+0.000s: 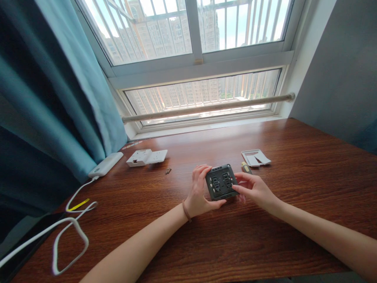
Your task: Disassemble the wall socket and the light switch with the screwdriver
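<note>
A square black wall-switch module (221,182) is held above the table, tilted so that its face with two slotted cutouts is toward me. My left hand (200,191) grips its left side, thumb along the lower edge and fingers at the upper corner. My right hand (252,189) pinches the right edge with thumb and fingers; some of its fingertips are hidden behind the module. Just beyond my right hand lies a screwdriver (246,168) with a yellow and grey handle, partly covered by the fingers. Several small screws (168,171) rest on the table left of the module.
White plastic housing parts (146,157) lie at the back left. A white frame with loose cover plates (255,157) sits at the back right. Along the left are a white power bank (106,165), its looping cable (84,245) and a yellow strip (79,205). The brown table (297,173) meets the window.
</note>
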The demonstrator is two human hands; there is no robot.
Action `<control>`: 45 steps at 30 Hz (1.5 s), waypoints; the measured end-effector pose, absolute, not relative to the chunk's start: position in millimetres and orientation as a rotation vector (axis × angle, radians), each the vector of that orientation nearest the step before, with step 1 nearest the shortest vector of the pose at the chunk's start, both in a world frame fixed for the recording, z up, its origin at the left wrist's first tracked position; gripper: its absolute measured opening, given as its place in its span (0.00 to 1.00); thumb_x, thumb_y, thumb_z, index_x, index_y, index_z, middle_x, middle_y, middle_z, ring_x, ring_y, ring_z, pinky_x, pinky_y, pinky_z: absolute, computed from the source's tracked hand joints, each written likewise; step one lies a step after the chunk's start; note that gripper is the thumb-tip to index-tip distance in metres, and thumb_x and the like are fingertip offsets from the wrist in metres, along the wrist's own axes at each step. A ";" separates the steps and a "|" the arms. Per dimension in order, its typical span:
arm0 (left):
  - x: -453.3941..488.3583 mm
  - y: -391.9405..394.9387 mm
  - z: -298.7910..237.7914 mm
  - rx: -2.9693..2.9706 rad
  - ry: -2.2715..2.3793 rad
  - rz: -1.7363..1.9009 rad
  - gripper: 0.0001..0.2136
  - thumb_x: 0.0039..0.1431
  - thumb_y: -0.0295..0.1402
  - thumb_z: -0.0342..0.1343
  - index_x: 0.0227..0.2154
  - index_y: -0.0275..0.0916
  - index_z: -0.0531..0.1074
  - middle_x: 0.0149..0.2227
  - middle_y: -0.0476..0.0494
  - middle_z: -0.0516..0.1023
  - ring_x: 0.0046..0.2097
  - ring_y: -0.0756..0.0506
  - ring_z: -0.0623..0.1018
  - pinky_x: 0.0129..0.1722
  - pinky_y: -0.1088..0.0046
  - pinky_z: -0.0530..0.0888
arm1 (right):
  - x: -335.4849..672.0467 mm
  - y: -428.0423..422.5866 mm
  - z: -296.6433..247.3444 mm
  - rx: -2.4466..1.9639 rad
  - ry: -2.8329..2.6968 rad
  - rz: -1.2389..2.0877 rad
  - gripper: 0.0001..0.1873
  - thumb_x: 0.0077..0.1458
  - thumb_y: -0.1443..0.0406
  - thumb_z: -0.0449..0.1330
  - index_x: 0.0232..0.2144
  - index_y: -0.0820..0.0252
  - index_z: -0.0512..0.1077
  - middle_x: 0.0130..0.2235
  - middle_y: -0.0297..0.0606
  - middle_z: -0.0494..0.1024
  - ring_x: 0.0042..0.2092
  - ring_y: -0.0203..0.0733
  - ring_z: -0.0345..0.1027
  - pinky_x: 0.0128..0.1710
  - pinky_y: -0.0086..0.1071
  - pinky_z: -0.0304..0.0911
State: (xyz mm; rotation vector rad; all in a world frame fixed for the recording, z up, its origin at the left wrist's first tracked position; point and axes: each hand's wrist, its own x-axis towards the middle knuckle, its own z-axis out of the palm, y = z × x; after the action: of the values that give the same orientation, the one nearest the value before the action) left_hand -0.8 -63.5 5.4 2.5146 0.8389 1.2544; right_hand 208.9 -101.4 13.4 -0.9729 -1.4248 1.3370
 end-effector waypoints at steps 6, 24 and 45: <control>1.9 -60.3 3.6 2.417 0.851 1.216 0.50 0.36 0.45 0.66 0.59 0.42 0.40 0.56 0.34 0.55 0.58 0.34 0.57 0.57 0.49 0.57 | 210.9 -97.9 10.6 -0.982 -1.371 1.280 0.14 0.50 0.58 0.60 0.37 0.60 0.68 0.22 0.30 0.72 0.20 0.35 0.67 0.20 0.29 0.64; 3.8 -40.4 -16.4 1.771 1.040 1.122 0.44 0.38 0.37 0.66 0.56 0.41 0.46 0.53 0.36 0.60 0.53 0.40 0.68 0.52 0.59 0.66 | 224.6 -82.6 9.3 -0.887 -0.892 1.374 0.12 0.45 0.62 0.65 0.32 0.62 0.70 0.29 0.32 0.70 0.22 0.27 0.62 0.19 0.22 0.58; -2.6 -29.3 -5.1 1.192 1.156 1.582 0.28 0.45 0.41 0.61 0.47 0.40 0.56 0.44 0.42 0.67 0.45 0.45 0.72 0.45 0.68 0.70 | 218.3 -85.6 -4.3 -1.137 -1.112 1.526 0.14 0.45 0.60 0.64 0.31 0.65 0.68 0.24 0.32 0.71 0.21 0.30 0.67 0.18 0.22 0.65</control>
State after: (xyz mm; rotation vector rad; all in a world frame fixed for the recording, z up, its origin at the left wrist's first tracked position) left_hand -2.6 -29.3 -5.1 1.1922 1.1561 1.5820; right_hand 218.3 -85.6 -4.3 -1.1375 -1.1123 1.5260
